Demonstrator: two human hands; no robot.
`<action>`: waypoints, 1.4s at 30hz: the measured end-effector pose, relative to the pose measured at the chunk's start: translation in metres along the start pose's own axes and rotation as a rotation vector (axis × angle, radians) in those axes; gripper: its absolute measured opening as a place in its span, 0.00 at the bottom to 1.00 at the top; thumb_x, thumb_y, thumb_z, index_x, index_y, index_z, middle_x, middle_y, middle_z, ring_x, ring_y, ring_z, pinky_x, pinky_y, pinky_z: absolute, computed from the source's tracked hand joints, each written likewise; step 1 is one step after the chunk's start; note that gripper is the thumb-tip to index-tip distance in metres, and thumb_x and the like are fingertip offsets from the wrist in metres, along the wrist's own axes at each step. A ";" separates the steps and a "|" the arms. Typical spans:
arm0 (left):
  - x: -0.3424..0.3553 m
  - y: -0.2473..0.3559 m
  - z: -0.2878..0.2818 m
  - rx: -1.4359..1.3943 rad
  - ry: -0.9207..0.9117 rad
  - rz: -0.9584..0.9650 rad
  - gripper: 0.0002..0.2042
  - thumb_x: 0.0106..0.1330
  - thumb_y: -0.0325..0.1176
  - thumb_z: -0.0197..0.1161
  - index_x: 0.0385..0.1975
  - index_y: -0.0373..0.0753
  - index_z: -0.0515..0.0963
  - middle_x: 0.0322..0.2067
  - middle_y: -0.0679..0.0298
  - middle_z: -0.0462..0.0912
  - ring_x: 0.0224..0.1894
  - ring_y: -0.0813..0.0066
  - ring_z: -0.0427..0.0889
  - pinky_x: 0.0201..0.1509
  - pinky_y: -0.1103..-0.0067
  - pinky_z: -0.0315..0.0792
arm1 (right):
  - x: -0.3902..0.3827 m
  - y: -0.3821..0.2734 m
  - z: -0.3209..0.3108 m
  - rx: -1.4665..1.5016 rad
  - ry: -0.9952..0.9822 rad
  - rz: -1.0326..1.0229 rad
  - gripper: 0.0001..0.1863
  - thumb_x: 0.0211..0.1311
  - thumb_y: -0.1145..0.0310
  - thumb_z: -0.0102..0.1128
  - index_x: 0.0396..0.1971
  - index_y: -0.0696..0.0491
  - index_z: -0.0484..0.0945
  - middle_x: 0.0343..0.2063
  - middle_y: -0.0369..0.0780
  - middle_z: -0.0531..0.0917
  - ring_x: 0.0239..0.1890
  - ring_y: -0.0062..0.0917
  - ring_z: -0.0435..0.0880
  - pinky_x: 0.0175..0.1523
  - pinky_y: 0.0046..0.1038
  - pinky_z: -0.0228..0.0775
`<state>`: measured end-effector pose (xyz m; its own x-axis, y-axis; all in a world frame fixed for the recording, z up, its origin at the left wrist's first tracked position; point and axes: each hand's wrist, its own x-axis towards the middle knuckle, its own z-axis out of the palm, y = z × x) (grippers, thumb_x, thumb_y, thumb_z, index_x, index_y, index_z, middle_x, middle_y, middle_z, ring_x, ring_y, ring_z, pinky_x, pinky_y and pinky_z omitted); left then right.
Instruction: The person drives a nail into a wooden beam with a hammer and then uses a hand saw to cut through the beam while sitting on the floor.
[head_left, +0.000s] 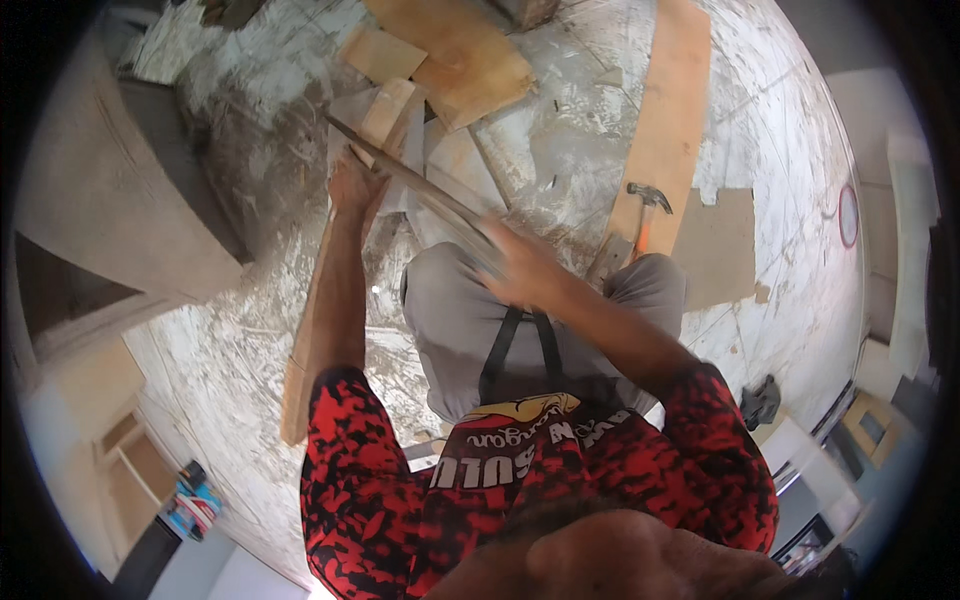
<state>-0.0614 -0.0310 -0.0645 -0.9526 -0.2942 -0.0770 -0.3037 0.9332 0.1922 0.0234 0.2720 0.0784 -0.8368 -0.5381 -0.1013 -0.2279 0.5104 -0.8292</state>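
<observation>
A long thin wooden strip [420,185] runs slantwise in front of me, from upper left down to my lap. My left hand [352,188] grips it near its far end. My right hand [520,268], blurred, is closed around its near end above my grey-trousered knees. Under the strip lie pale wood offcuts [392,108] on the dusty white floor. A claw hammer [645,205] with an orange handle rests on a long plywood board [668,110] to my right, apart from both hands.
Plywood sheets [470,55] lie on the floor ahead. A brown cardboard piece [718,245] lies at right. A long plank [305,330] runs along my left leg. A grey concrete step [120,210] rises at left. A small colourful box [192,500] sits at lower left.
</observation>
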 end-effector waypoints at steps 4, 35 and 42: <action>0.001 0.005 -0.013 -0.038 -0.075 -0.104 0.46 0.48 0.56 0.68 0.62 0.32 0.58 0.54 0.46 0.74 0.54 0.49 0.76 0.58 0.62 0.69 | -0.066 -0.002 -0.037 0.107 -0.081 0.087 0.36 0.51 0.70 0.63 0.63 0.52 0.62 0.58 0.52 0.71 0.58 0.44 0.73 0.61 0.37 0.67; 0.006 0.004 -0.017 -0.084 0.020 -0.126 0.38 0.47 0.53 0.72 0.53 0.33 0.67 0.48 0.47 0.77 0.49 0.47 0.78 0.52 0.61 0.73 | -0.034 -0.018 -0.035 0.129 -0.010 -0.037 0.34 0.50 0.68 0.65 0.59 0.52 0.64 0.40 0.52 0.80 0.42 0.47 0.81 0.45 0.42 0.73; 0.024 -0.022 0.033 -0.087 0.060 0.018 0.37 0.49 0.52 0.71 0.53 0.34 0.66 0.46 0.47 0.78 0.47 0.48 0.79 0.49 0.61 0.73 | 0.104 -0.035 0.011 0.063 -0.099 -0.057 0.28 0.50 0.69 0.63 0.53 0.57 0.67 0.34 0.53 0.82 0.38 0.50 0.81 0.42 0.44 0.74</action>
<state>-0.0773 -0.0518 -0.1024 -0.9564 -0.2916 -0.0145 -0.2841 0.9178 0.2773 -0.0502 0.1909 0.0903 -0.7695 -0.6301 -0.1044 -0.2393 0.4360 -0.8676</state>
